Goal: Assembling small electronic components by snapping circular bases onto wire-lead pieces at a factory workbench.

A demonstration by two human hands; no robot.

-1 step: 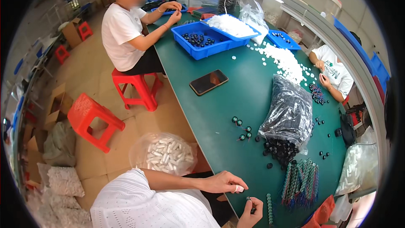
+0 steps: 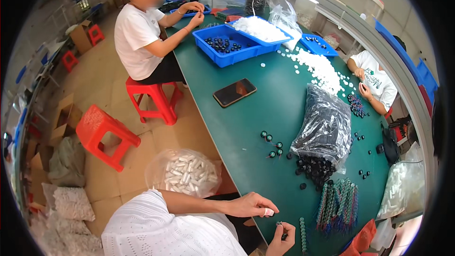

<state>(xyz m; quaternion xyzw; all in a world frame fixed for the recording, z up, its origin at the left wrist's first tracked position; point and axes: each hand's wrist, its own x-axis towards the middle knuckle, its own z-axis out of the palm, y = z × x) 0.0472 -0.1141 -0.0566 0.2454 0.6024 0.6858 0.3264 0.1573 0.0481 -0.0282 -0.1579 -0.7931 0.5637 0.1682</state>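
Small black part (image 2: pixel 284 236) held in right hand, near table edge

Head view: right hand (image 2: pixel 288 242), at 5 o'clock in the picture, has its fingers curled narrowly around the part. Left hand (image 2: pixel 246 206) lies apart at 11 o'clock from it, fingers drawn together, a white wrap (image 2: pixel 268 212) on one; whether it grips anything cannot be told. From the right hand, on the green table (image 2: pixel 237 130): single strip (image 2: pixel 303 235) at 3 o'clock, just beside; bundled strips (image 2: pixel 337 204) at 2; loose black caps (image 2: pixel 314 168) at 1; wired round parts (image 2: pixel 279 151) at 12.
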